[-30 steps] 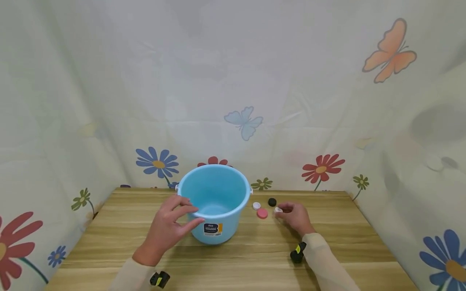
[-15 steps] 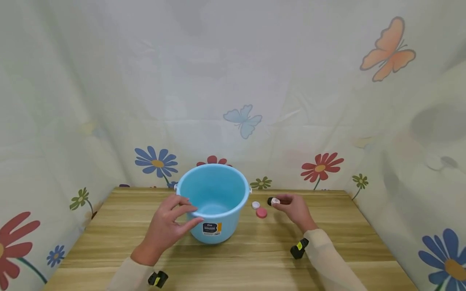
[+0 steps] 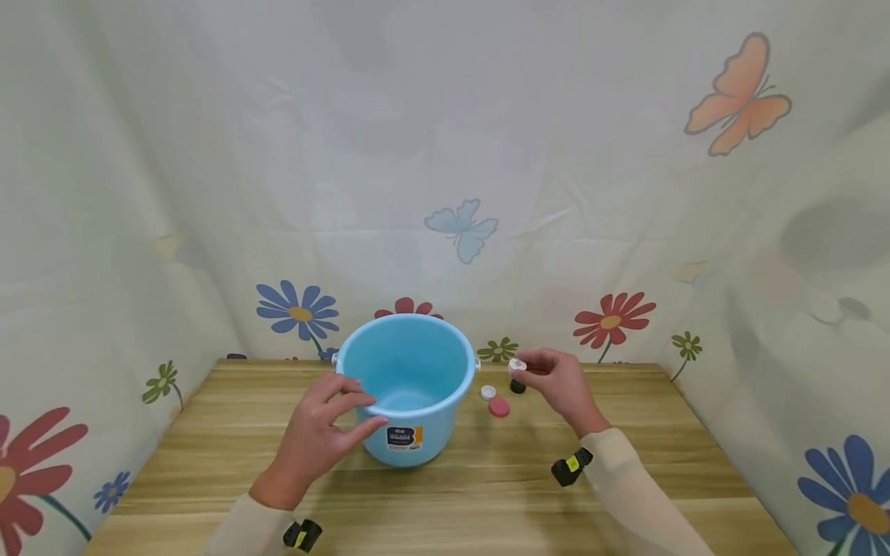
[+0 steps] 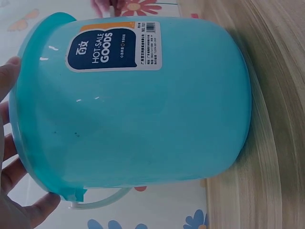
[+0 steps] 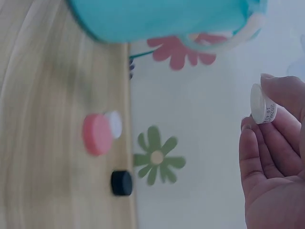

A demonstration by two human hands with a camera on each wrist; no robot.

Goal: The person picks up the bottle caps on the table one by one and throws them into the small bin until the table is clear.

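Note:
A light blue bucket (image 3: 445, 417) with a label stands upright on the wooden table. My left hand (image 3: 321, 432) holds the bucket's near-left rim, fingers over the edge and thumb outside; the left wrist view shows the bucket's wall (image 4: 157, 114) and that hand's fingers at the rim. Above the table, right of the bucket, my right hand (image 3: 562, 384) pinches a white bottle cap (image 3: 517, 367) between thumb and fingers. Printed characters show on the side of this cap (image 5: 263, 105) in the right wrist view. Under it sits a black cap (image 3: 518, 387).
A pink cap (image 3: 498, 407) and another white cap (image 3: 488, 393) lie close together between the bucket and the black cap. A pale curtain (image 3: 334, 177) with flowers and butterflies hangs behind the table (image 3: 445, 510) and along its sides.
My right hand has lifted the white bottle cap off the table and carried it up and to the left, past the black cap. The left hand and the bucket have stayed in place.

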